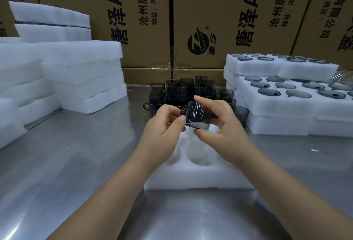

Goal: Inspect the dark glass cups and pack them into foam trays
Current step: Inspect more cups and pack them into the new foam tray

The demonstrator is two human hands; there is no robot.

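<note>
Both my hands hold one dark glass cup [196,117] tilted on its side above the table. My left hand [166,125] pinches it at the handle side, and my right hand [217,119] grips its body with thumb below and fingers over the top. Directly under the cup lies a white foam tray [198,174] with round pockets that look bare; my arms hide part of it. Behind my hands a cluster of several dark glass cups [183,90] stands stacked on the steel table [76,163].
Stacks of white foam trays [82,75] fill the left side. On the right, stacked foam trays [286,104] hold several cups in their pockets. Cardboard boxes [219,20] form a wall along the back.
</note>
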